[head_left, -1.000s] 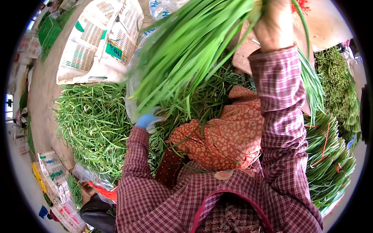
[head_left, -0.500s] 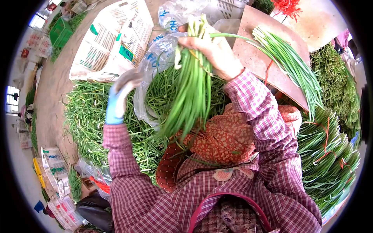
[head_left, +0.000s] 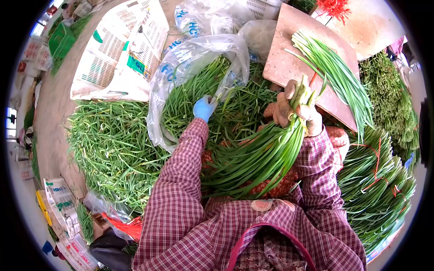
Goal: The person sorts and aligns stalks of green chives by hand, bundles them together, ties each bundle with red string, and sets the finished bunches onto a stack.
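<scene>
My right hand [head_left: 294, 110] grips a bunch of green chives [head_left: 266, 158] by its pale stem ends. The long leaves droop to the left over my lap. My left hand [head_left: 205, 108], in a blue glove with greyish fingers, reaches to the loose greens at the mouth of a clear plastic bag [head_left: 156, 113]. Its fingers look pressed together by some stalks; what they hold is too small to make out. More chives [head_left: 217, 74] lie inside the bag. Another bunch [head_left: 332, 72] rests on a reddish board [head_left: 282, 49] beyond my right hand, a red tie near it.
A big heap of loose greens [head_left: 113, 149] spreads at the left. Behind it stands a white plastic crate [head_left: 108, 58]. Tied bundles [head_left: 375, 180] are stacked at the right, with red ties [head_left: 333, 8] at the top and red strips [head_left: 129, 228] at lower left.
My right hand has lowered the bunch toward my lap and to the right, its leaves swinging left. My left hand has moved right and forward, to the greens by the bag.
</scene>
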Tool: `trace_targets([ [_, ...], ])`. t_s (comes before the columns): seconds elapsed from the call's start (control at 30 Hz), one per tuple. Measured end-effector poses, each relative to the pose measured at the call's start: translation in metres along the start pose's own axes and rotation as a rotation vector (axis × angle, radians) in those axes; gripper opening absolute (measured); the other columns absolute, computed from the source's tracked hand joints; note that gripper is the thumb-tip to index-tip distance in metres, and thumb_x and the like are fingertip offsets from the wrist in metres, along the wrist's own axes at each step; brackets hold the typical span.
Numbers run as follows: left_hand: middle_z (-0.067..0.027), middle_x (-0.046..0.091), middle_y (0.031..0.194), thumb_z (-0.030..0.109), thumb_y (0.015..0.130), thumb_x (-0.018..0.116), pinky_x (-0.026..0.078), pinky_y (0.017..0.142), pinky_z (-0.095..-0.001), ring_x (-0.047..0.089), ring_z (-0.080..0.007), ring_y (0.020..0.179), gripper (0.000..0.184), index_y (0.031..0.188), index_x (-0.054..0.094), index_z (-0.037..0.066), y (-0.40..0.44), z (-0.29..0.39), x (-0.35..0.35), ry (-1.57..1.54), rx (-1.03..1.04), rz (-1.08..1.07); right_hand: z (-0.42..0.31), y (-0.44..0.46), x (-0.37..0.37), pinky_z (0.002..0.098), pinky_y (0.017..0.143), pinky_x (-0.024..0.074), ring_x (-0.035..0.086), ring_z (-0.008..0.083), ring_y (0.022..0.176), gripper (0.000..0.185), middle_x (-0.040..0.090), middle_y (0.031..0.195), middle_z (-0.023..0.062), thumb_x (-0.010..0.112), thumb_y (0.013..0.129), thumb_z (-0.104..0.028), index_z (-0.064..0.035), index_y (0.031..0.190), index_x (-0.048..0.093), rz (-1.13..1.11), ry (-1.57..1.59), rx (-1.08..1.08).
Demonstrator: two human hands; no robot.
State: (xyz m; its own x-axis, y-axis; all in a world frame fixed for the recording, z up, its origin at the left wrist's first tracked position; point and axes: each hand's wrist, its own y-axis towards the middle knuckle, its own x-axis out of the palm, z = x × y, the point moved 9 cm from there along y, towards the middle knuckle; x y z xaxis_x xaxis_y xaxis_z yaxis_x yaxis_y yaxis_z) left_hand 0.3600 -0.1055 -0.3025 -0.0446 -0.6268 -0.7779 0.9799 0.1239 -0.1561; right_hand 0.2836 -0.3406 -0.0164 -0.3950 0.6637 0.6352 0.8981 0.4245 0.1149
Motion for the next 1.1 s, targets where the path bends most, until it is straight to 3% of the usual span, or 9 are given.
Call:
trace_targets([
  [0.17, -0.0116, 0.069, 0.102, 0.034, 0.071, 0.075, 0.050, 0.082, -0.0346, 0.065, -0.0242, 0.095, 0.042, 0.103, 0.069, 0.008, 0.005, -0.038, 0.028, 0.060, -0.205, -0.166, 0.009, 0.008, -0.002, 0.0296, 0.056, 0.0446, 0.053, 0.0156, 0.052, 0.042, 0.049, 0.064, 0.0008, 0.075, 0.070, -0.026, -0.0091, 0.099, 0.050, 0.058, -0.034, 0.049],
  [0.23, -0.0132, 0.070, 0.093, 0.031, 0.072, 0.075, 0.050, 0.080, -0.0332, 0.066, -0.0225, 0.085, 0.042, 0.099, 0.069, -0.001, 0.001, -0.034, 0.009, -0.459, -0.085, -0.089, 0.011, 0.011, -0.006, 0.0304, 0.058, 0.0452, 0.053, 0.0158, 0.053, 0.042, 0.049, 0.065, 0.0008, 0.075, 0.070, -0.027, -0.0096, 0.099, 0.050, 0.055, -0.031, 0.071],
  [0.3, -0.0122, 0.067, 0.104, 0.021, 0.079, 0.069, 0.048, 0.085, -0.0347, 0.063, -0.0218, 0.093, 0.037, 0.110, 0.064, 0.001, -0.020, -0.013, -0.041, -0.713, -0.220, -0.116, 0.014, 0.014, -0.012, 0.0274, 0.050, 0.0446, 0.054, 0.0156, 0.058, 0.038, 0.052, 0.072, 0.0055, 0.070, 0.074, -0.018, -0.0036, 0.103, 0.051, 0.082, 0.055, 0.026],
  [0.33, -0.0127, 0.065, 0.109, 0.022, 0.082, 0.066, 0.047, 0.088, -0.0371, 0.062, -0.0232, 0.097, 0.039, 0.114, 0.061, 0.001, -0.022, -0.014, -0.046, -0.926, -0.229, -0.199, 0.018, 0.016, -0.016, 0.0305, 0.057, 0.0456, 0.054, 0.0161, 0.058, 0.043, 0.050, 0.068, 0.0013, 0.074, 0.071, -0.029, -0.0102, 0.100, 0.049, 0.157, -0.006, 0.089],
  [0.43, -0.0146, 0.065, 0.109, 0.017, 0.086, 0.063, 0.048, 0.089, -0.0400, 0.062, -0.0270, 0.101, 0.037, 0.119, 0.057, 0.000, -0.028, 0.001, -0.091, -1.369, -0.185, -0.324, 0.020, 0.024, -0.011, 0.0291, 0.057, 0.0456, 0.053, 0.0165, 0.059, 0.040, 0.050, 0.071, 0.0026, 0.071, 0.074, -0.024, -0.0087, 0.104, 0.050, 0.208, -0.054, 0.043],
  [0.63, -0.0202, 0.058, 0.119, 0.032, 0.096, 0.044, 0.047, 0.091, -0.0435, 0.057, -0.0368, 0.111, 0.046, 0.131, 0.046, 0.003, -0.063, 0.067, -0.183, -1.315, 0.023, -0.422, 0.024, 0.034, -0.001, 0.0247, 0.055, 0.0501, 0.058, 0.0142, 0.063, 0.037, 0.056, 0.080, 0.0048, 0.069, 0.078, -0.017, -0.0051, 0.109, 0.052, 0.194, -0.110, 0.058],
  [0.9, -0.0224, 0.049, 0.131, 0.038, 0.098, 0.044, 0.045, 0.097, -0.0451, 0.054, -0.0390, 0.115, 0.059, 0.138, 0.033, -0.004, -0.104, 0.121, -0.246, -1.283, 0.395, -0.460, 0.011, 0.033, 0.033, 0.0281, 0.071, 0.0517, 0.060, 0.0129, 0.083, 0.033, 0.060, 0.091, 0.0034, 0.065, 0.083, -0.012, -0.0049, 0.115, 0.056, 0.076, -0.193, 0.045],
  [0.93, -0.0227, 0.051, 0.128, 0.031, 0.098, 0.045, 0.045, 0.096, -0.0448, 0.054, -0.0380, 0.115, 0.054, 0.137, 0.035, -0.005, -0.115, 0.134, -0.258, -1.187, 0.570, -0.411, 0.010, 0.033, 0.037, 0.0281, 0.073, 0.0518, 0.060, 0.0144, 0.085, 0.038, 0.061, 0.093, 0.0053, 0.065, 0.082, -0.012, -0.0051, 0.117, 0.053, 0.084, -0.213, 0.058],
  [1.1, -0.0214, 0.057, 0.119, 0.017, 0.094, 0.052, 0.049, 0.092, -0.0431, 0.058, -0.0338, 0.110, 0.047, 0.132, 0.040, -0.007, -0.114, 0.140, -0.271, -1.383, 0.336, -0.464, 0.000, 0.034, 0.052, 0.0286, 0.076, 0.0513, 0.061, 0.0147, 0.091, 0.034, 0.063, 0.102, 0.0057, 0.065, 0.084, -0.011, -0.0046, 0.116, 0.056, 0.104, -0.234, -0.020],
])
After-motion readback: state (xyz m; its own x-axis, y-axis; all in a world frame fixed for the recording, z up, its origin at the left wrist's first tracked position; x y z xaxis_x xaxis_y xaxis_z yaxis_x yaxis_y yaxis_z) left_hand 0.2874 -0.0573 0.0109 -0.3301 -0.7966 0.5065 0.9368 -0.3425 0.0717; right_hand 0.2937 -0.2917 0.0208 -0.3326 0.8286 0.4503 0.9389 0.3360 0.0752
